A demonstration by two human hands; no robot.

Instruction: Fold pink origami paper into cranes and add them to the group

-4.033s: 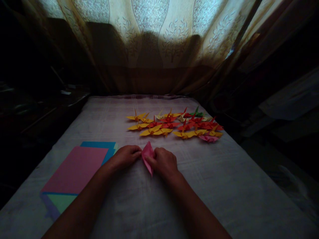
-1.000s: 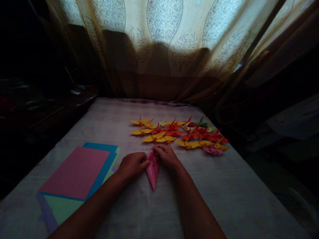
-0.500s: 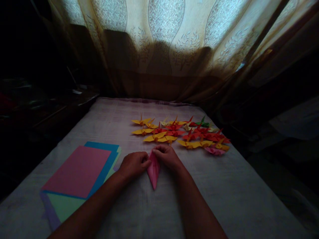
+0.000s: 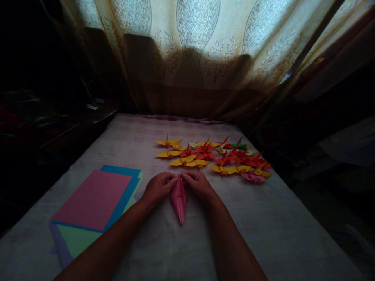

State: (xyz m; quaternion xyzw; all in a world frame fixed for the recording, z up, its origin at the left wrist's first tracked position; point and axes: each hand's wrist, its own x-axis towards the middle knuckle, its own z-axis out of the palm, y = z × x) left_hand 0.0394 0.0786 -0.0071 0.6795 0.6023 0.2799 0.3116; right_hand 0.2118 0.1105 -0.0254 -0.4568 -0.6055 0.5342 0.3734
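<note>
A pink sheet of origami paper (image 4: 179, 199), folded into a narrow diamond, lies lengthwise on the cloth with one point toward me. My left hand (image 4: 162, 186) pinches its far tip from the left, thumb and fingers pressed together. From the right, my right hand (image 4: 197, 183) pinches that same far tip. Both sets of fingertips nearly meet there and hide the very end of the paper. Down the middle of the diamond runs a crease, and its lower half shows between my wrists.
Beyond my hands stand several folded paper cranes in yellow, red, white and green, with a pink crane (image 4: 253, 178) at the right. Left of my forearm lies a stack of coloured sheets, a pink sheet (image 4: 93, 201) on top. A patterned curtain (image 4: 196, 70) hangs behind the cloth-covered table (image 4: 137, 132).
My left hand has shifted from the diamond's left side up to its far tip. The paper's middle is now uncovered. My right hand still pinches near the tip.
</note>
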